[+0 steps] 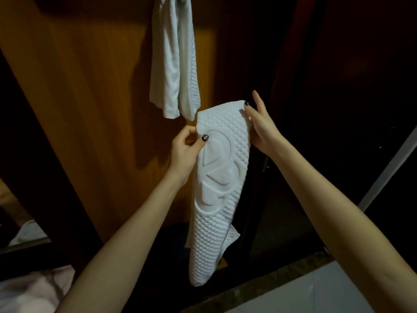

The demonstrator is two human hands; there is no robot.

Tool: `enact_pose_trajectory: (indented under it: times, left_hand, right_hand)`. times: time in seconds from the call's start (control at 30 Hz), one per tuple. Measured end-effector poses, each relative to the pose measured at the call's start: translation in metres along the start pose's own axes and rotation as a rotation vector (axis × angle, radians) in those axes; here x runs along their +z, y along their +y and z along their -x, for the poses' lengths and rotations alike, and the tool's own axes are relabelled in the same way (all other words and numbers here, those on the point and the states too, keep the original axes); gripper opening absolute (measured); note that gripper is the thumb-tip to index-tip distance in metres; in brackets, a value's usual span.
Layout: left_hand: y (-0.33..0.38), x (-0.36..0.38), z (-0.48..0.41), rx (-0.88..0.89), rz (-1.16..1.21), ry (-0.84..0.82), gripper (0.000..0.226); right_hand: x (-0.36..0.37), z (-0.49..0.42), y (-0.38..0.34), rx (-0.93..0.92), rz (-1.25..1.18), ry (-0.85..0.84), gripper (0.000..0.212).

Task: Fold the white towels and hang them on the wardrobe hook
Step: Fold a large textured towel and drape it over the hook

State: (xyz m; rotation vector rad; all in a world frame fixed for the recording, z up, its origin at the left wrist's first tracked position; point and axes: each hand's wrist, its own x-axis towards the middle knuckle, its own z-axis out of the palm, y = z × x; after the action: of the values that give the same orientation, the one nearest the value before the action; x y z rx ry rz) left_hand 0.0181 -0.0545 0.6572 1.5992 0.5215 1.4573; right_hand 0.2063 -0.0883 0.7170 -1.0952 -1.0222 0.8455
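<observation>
Step in hand: the fold is judged finished, and the towel (pixel 216 199) is being carried up to be hung.
Towel: it is held in the air as a long narrow strip in front of the wardrobe door (pixel 90 98). Its short top edge is stretched between the two hands and the rest hangs straight down. A loose layer shows at the lower right edge.
Left hand (pixel 185 150): the top left corner is pinched, with the thumb laid on the front face and the fingers curled behind.
Right hand (pixel 261 125): the top right corner is pinched between the thumb in front and the fingers behind. One finger is held out straight above the edge.
Hung towels (pixel 173 64): two white pieces are already draped from above, just up and left of the held towel. Their lower ends come near its top left corner.
Hook (pixel 181 0): only a grey sliver is seen at the top edge, and its shape cannot be told.
Progress: part of the task is judged done, with this towel left to hang.
Next move: the strip would need to be lifted well above the hung pieces and its middle laid over the hook. Both halves should be kept even so that the fold is not opened.
Risk: the hook is already loaded, so the hung pieces could be knocked off.
</observation>
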Motion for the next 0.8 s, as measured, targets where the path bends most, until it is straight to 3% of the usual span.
enact_pose_trajectory:
  times: [0.17, 0.23, 0.4, 0.6, 0.73, 0.8]
  left_hand:
    - [-0.002, 0.016, -0.017, -0.08, 0.026, 0.032, 0.01]
    - [-0.006, 0.019, -0.019, -0.112, 0.047, 0.039, 0.01]
    - [-0.01, 0.02, -0.02, -0.194, 0.036, 0.023, 0.007]
    - [-0.005, 0.005, -0.021, -0.354, 0.372, -0.144, 0.012]
    - [-0.013, -0.003, -0.002, -0.38, 0.344, -0.327, 0.015]
    - [-0.016, -0.002, 0.0, -0.367, 0.277, -0.33, 0.017]
  right_hand:
    - [-0.014, 0.051, 0.05, 0.147, 0.135, -0.036, 0.071]
    - [-0.02, 0.073, 0.066, 0.076, 0.106, -0.08, 0.077]
    - [-0.011, 0.085, 0.07, -0.134, 0.156, -0.079, 0.048]
    - [-0.009, 0.064, 0.041, -0.151, 0.034, 0.074, 0.031]
    - [-0.018, 0.051, 0.027, -0.073, -0.102, 0.079, 0.029]
    - [-0.019, 0.047, 0.029, -0.037, -0.142, 0.065, 0.029]
